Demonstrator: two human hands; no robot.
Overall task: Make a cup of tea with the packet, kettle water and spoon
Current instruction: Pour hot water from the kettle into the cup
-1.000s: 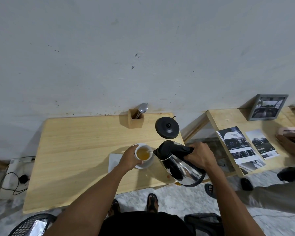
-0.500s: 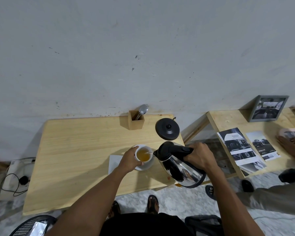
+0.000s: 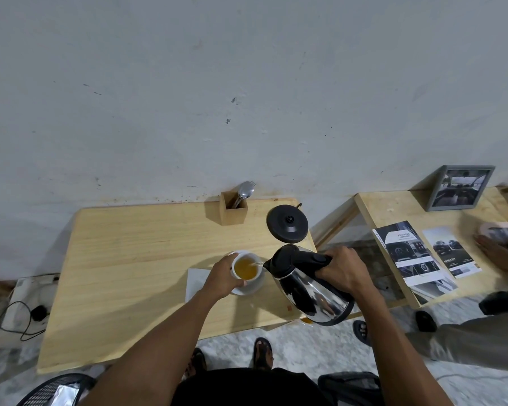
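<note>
A white cup (image 3: 246, 268) holding amber tea stands on a white saucer (image 3: 254, 288) on the wooden table (image 3: 135, 259). My left hand (image 3: 222, 278) grips the cup's left side. My right hand (image 3: 342, 272) holds the black handle of a steel kettle (image 3: 311, 291), tilted with its spout at the cup's right rim; a thin stream of water runs into the cup. A spoon (image 3: 244, 191) stands in a wooden holder (image 3: 233, 208) at the table's back edge. A white paper or packet (image 3: 197, 281) lies under my left wrist.
The kettle's black base (image 3: 287, 227) sits behind the cup. A second table (image 3: 393, 206) to the right carries brochures (image 3: 408, 254) and a framed picture (image 3: 459, 187); another person's hand (image 3: 499, 252) rests there. A socket with cables (image 3: 27, 312) lies on the floor left.
Both hands hold the same grips. The kettle stays tilted at the cup and water keeps running in; nothing else has shifted.
</note>
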